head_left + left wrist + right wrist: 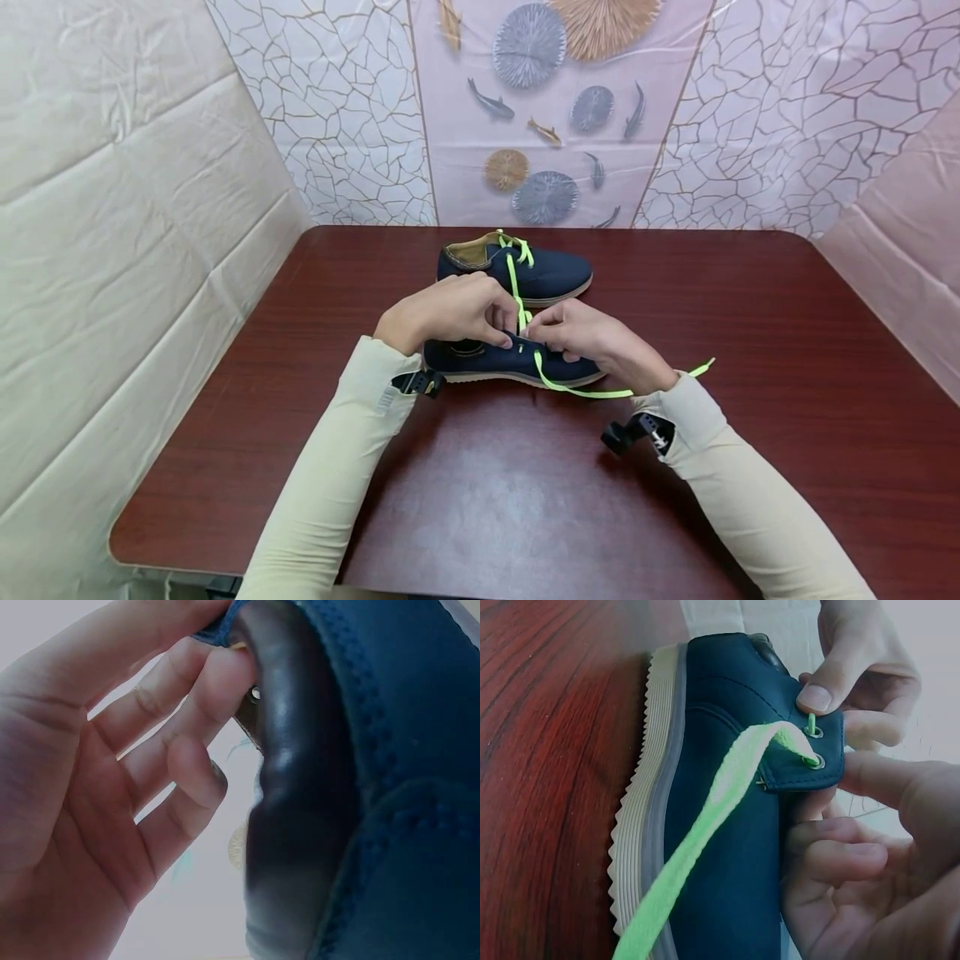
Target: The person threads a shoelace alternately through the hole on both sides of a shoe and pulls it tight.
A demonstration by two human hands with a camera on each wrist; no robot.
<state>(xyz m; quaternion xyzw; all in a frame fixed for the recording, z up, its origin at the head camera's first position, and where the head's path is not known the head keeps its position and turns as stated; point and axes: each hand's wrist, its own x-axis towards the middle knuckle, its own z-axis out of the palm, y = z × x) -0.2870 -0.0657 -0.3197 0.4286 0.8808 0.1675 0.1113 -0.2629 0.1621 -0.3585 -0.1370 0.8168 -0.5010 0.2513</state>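
A navy lace-up shoe (483,363) lies on the table, toe to the right. My left hand (457,310) pinches its eyelet flap (789,771), the thumb on the outside and fingers behind. Neon-green shoelace (705,814) comes out of one eyelet and hangs across the shoe's side. A short bit of green lace shows at the neighbouring eyelet. With curled fingers, my right hand (588,335) holds the lace behind the flap's edge; its grip is partly hidden. In the left wrist view, the shoe's dark padded collar (289,795) stands beside my left fingers.
A second navy shoe (558,271) with green laces lies just behind the first, toe also right. Both are on a reddish-brown table (480,500). The lace's loose end (702,367) lies beyond my right wrist. Patterned cloth (360,125) hangs behind the table.
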